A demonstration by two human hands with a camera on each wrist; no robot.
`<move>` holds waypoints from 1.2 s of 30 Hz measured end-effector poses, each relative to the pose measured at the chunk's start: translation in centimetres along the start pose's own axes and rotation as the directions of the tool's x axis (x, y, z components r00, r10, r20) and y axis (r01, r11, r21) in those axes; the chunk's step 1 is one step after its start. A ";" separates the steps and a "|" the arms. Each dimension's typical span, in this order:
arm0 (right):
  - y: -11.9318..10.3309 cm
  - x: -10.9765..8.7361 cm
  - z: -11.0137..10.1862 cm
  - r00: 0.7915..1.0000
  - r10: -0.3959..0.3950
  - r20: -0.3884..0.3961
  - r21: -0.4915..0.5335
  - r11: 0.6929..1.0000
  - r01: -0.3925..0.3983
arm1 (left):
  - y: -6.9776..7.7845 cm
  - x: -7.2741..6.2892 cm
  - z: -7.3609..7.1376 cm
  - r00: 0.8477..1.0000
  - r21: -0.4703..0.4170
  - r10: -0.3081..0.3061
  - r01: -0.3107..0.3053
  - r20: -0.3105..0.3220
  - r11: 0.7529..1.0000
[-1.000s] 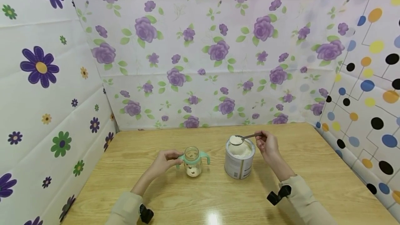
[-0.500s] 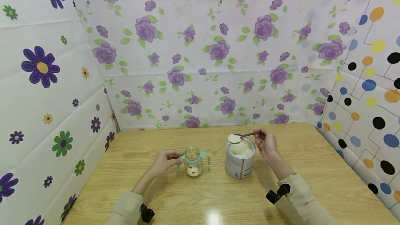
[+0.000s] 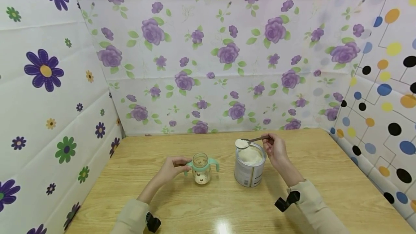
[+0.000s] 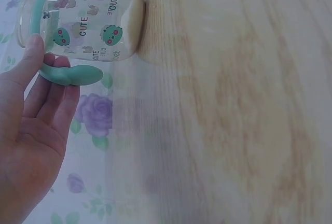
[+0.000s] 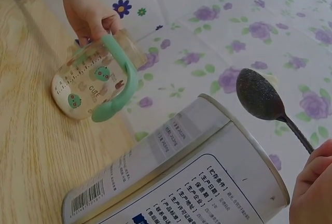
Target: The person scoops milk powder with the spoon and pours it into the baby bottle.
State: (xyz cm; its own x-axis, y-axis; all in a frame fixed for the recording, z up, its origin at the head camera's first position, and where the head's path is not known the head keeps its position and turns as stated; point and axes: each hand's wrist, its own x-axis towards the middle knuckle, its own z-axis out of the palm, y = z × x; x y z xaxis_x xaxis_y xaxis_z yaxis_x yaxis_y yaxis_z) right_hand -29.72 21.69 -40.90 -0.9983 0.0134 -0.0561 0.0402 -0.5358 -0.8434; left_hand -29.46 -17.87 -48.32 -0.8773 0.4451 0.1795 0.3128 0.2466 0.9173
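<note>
My left hand point(image 3: 172, 169) pinches one green handle point(image 4: 72, 74) of a clear baby bottle point(image 3: 201, 175), which stands upright and uncapped on the table. Pale powder lies in the bottom of the bottle, best seen in the left wrist view. With my right hand point(image 3: 276, 150) I grip the handle end of a dark spoon point(image 5: 259, 95). White powder point(image 3: 241, 143) is heaped in its bowl, held above the left rim of an open milk powder can point(image 3: 247, 173). Inside the can, cream-coloured powder point(image 3: 251, 155) shows near the top.
Both things stand on a wood-grain table point(image 3: 156, 205), the can to the right of the bottle with a gap between. Flowered sheets point(image 3: 214, 82) hang behind and at the left. A dotted sheet point(image 3: 373, 118) borders the right side.
My right hand has moved the loaded spoon slightly left and up, from over the can's opening to its left rim. My left hand keeps its hold on the bottle handle.
</note>
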 end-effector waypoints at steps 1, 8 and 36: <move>0.0 0.0 0.1 1.000 0.001 0.001 -0.003 1.000 -0.001 | 0.0 0.0 0.0 1.000 -0.002 0.001 -0.001 0.000 1.000; 0.1 0.3 0.5 1.000 0.006 -0.009 -0.009 1.000 -0.006 | -0.1 -0.1 0.0 1.000 0.004 0.016 -0.016 -0.006 1.000; 0.3 0.3 2.2 1.000 -0.025 0.010 -0.080 0.996 0.025 | 0.4 -0.3 0.0 1.000 0.018 0.001 -0.001 -0.014 1.000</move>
State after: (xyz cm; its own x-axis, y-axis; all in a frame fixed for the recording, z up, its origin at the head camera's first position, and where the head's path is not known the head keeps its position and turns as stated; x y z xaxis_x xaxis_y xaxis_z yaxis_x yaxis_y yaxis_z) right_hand -30.09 19.71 -40.02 -0.9994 0.0185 -0.0303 0.0182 -0.4660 -0.8846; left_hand -29.04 -17.88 -47.97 -0.8820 0.4335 0.1851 0.3197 0.2618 0.9106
